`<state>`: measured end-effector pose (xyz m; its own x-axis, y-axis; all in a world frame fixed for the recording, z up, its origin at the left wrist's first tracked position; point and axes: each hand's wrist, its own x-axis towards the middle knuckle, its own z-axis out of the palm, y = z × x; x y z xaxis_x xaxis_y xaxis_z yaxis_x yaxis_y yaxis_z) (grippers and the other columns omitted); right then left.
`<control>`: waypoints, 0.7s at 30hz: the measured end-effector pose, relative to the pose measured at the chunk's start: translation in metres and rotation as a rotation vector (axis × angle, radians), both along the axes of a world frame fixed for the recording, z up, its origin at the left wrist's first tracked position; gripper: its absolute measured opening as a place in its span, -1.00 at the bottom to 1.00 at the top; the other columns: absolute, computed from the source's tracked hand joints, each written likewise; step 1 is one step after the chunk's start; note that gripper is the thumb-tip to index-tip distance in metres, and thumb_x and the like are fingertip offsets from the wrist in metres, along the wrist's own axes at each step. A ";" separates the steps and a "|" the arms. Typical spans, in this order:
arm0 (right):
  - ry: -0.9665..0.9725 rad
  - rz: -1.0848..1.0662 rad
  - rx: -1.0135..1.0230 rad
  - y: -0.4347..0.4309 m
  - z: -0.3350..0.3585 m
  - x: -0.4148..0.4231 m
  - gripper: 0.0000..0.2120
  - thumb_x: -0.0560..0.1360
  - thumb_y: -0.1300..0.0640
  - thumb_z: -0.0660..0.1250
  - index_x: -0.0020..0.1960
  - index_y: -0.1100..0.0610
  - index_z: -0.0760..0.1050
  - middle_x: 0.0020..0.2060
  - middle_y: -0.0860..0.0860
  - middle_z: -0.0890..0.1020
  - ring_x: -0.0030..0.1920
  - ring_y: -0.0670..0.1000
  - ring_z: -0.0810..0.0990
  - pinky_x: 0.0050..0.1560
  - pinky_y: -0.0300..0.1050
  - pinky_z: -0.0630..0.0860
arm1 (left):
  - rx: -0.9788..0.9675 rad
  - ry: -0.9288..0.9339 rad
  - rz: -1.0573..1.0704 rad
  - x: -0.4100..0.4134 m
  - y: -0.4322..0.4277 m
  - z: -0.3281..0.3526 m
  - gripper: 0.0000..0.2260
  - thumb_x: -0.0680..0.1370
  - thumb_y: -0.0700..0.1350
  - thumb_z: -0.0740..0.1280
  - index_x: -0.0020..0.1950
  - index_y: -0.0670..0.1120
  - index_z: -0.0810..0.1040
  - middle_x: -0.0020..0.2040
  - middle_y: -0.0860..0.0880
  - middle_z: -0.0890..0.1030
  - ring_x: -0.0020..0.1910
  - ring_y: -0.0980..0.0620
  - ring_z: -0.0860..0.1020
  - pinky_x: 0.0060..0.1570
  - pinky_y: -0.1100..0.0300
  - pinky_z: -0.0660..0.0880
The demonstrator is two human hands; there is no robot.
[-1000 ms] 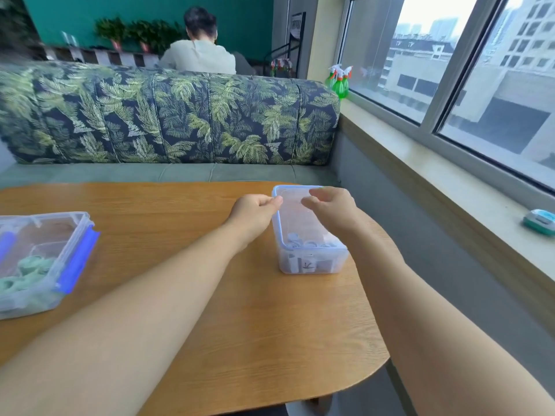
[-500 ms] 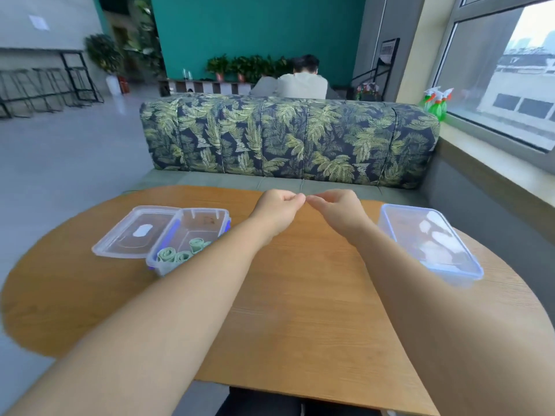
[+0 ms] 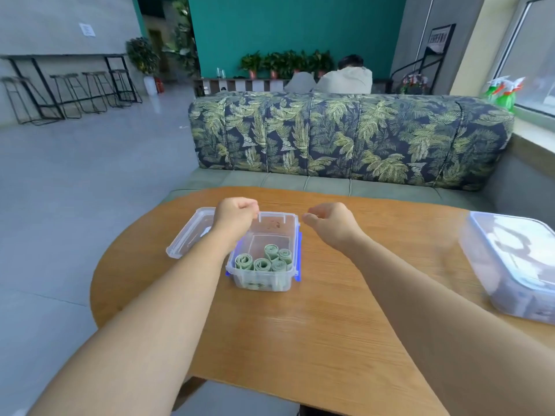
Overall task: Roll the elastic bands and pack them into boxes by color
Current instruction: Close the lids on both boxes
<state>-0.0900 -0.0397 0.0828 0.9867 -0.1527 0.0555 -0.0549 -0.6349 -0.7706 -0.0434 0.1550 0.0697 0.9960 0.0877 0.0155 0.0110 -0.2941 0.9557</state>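
Note:
An open clear box [image 3: 292, 232] with blue clips stands on the wooden table [image 3: 300, 334] and holds several rolled green bands [image 3: 265, 261]. Its clear lid [image 3: 183, 240] lies flat beside it on the left. My left hand [image 3: 235, 217] hovers over the box's far left corner with its fingers curled. My right hand [image 3: 329, 223] hangs just right of the box's far right corner, fingers curled too. I see no band in either hand. A second clear box [image 3: 510, 265], closed with a blue-rimmed lid, sits at the table's right edge with pale contents, blurred.
A leaf-print sofa [image 3: 345, 136] runs along the table's far side. Behind it a person [image 3: 345, 76] sits facing away. A window sill with green spray bottles [image 3: 504, 91] is at the right. Open grey floor and bar stools [image 3: 75, 91] lie to the left.
My view swung left from the closed box to the open box with green rolls. My hands left the closed box's lid, met above the table, then parted over the open box.

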 end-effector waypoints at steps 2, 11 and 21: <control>0.017 0.013 -0.023 0.014 -0.004 0.006 -0.66 0.58 0.01 0.31 0.26 0.18 0.57 0.18 0.11 0.63 0.22 0.13 0.56 0.23 -0.01 0.49 | 0.031 -0.004 0.053 0.011 0.020 -0.011 -0.89 0.56 -0.20 0.33 -0.05 -0.04 0.64 0.07 -0.11 0.66 0.10 -0.10 0.60 0.18 0.04 0.50; 0.060 -0.054 -0.042 0.033 -0.026 0.032 -0.66 0.59 0.04 0.28 0.28 0.19 0.55 0.17 0.13 0.64 0.18 0.15 0.58 0.20 0.01 0.52 | 0.719 0.361 0.322 0.051 0.106 -0.067 -0.38 0.42 0.21 0.43 0.37 -0.08 0.41 0.37 -0.14 0.44 0.35 -0.19 0.38 0.30 -0.01 0.37; 0.039 -0.106 -0.030 0.029 -0.028 0.042 -0.64 0.58 0.06 0.29 0.33 0.16 0.53 0.23 0.07 0.62 0.25 0.09 0.55 0.22 -0.06 0.48 | 0.871 0.653 0.274 0.065 0.111 -0.079 0.26 0.10 0.40 0.54 0.57 -0.14 0.03 0.50 -0.16 0.25 0.45 -0.17 0.24 0.32 -0.01 0.32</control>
<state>-0.0485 -0.0102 0.0545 0.9665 -0.2555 0.0236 -0.1526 -0.6464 -0.7476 0.0218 0.2662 -0.0097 0.7844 0.5192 -0.3393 0.6016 -0.7699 0.2128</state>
